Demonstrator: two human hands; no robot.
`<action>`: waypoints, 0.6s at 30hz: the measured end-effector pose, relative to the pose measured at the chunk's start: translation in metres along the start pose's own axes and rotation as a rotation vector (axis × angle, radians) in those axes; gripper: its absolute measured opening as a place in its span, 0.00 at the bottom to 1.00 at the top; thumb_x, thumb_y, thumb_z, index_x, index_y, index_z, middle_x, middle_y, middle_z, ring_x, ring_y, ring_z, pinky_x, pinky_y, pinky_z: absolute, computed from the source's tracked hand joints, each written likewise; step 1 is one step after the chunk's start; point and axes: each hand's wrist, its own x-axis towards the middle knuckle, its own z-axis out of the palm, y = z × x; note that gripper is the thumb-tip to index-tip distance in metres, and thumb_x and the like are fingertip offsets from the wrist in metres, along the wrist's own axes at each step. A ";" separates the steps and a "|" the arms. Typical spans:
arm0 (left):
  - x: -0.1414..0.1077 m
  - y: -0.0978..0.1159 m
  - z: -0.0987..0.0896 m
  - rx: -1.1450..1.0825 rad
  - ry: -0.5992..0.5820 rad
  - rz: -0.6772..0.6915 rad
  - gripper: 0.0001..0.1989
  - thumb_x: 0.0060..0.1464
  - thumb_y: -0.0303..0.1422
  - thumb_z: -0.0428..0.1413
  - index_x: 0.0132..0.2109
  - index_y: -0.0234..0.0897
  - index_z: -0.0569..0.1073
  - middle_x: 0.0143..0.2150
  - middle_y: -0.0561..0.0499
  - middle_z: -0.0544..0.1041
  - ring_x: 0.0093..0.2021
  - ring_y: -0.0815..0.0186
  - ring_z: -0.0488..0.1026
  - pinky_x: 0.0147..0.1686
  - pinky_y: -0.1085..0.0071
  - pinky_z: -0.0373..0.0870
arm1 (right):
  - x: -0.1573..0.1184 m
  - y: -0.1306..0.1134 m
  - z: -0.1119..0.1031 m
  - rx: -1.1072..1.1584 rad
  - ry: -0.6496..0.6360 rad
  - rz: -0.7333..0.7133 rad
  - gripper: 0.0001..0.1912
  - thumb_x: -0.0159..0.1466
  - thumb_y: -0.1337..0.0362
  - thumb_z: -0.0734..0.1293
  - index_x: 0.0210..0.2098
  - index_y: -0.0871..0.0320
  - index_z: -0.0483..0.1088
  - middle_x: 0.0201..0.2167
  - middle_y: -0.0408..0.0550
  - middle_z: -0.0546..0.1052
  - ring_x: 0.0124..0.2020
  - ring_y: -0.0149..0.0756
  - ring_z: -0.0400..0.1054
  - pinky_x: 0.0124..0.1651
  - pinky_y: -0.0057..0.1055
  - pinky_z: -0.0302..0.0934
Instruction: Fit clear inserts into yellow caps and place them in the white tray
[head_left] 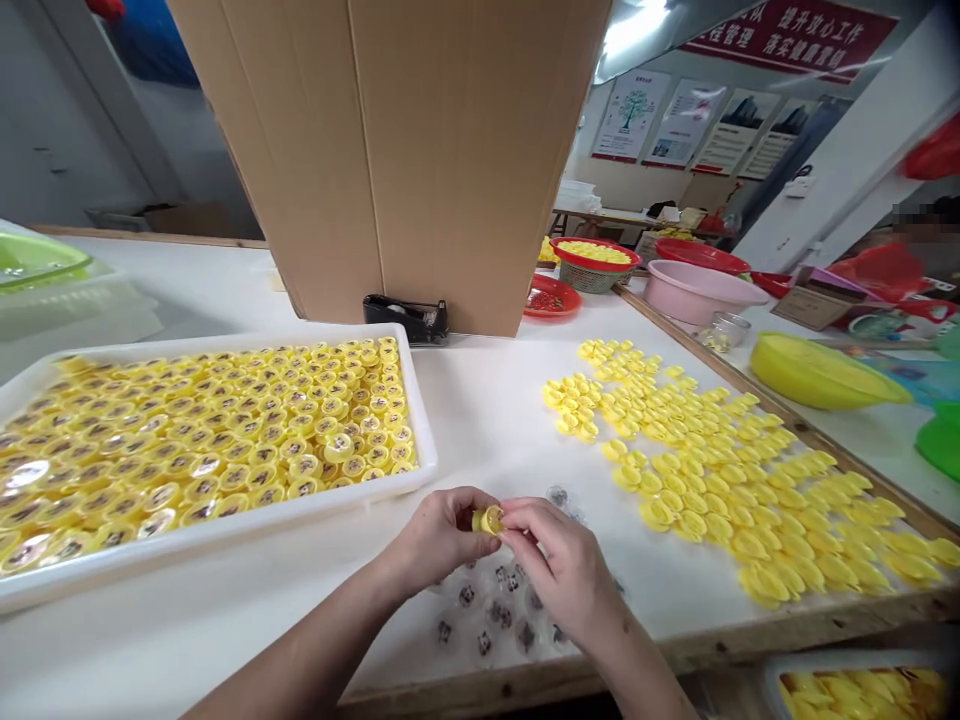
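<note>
My left hand (448,535) pinches a small yellow round piece (490,520) above the front of the table. From the other side, the fingertips of my right hand (551,560) close on the same piece. Beneath and around both hands lie several clear round pieces (484,642) with dark printed pictures. At the left, a white tray (429,440) holds many yellow round pieces (262,475) with printed pictures in them. Many yellow cup-like pieces (690,470) are spread over the table to the right.
A tall cardboard box (420,170) stands behind, with a black tape dispenser (406,320) before it. Further right are a red plate (551,298), a pink basin (701,290) and a yellow basin (825,372). A wooden strip (731,385) edges the table.
</note>
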 end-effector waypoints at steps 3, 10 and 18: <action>-0.001 -0.001 -0.004 -0.253 -0.080 0.005 0.17 0.38 0.28 0.65 0.36 0.33 0.67 0.28 0.55 0.71 0.27 0.73 0.66 0.26 0.77 0.60 | 0.007 -0.003 -0.013 0.015 -0.125 0.033 0.12 0.61 0.70 0.63 0.43 0.54 0.70 0.36 0.47 0.75 0.35 0.34 0.70 0.38 0.30 0.65; -0.003 -0.014 -0.004 -0.550 -0.187 -0.089 0.21 0.33 0.24 0.68 0.35 0.33 0.67 0.27 0.51 0.76 0.27 0.68 0.73 0.30 0.72 0.68 | 0.019 -0.009 -0.032 0.110 -0.360 0.077 0.15 0.59 0.71 0.65 0.44 0.52 0.73 0.32 0.43 0.71 0.32 0.31 0.68 0.35 0.27 0.64; -0.005 -0.007 -0.001 -0.714 -0.261 -0.080 0.19 0.47 0.30 0.64 0.45 0.34 0.68 0.35 0.47 0.76 0.33 0.68 0.75 0.33 0.74 0.69 | 0.024 -0.012 -0.036 0.277 -0.343 0.280 0.07 0.57 0.70 0.64 0.36 0.56 0.69 0.28 0.41 0.73 0.27 0.29 0.69 0.28 0.25 0.64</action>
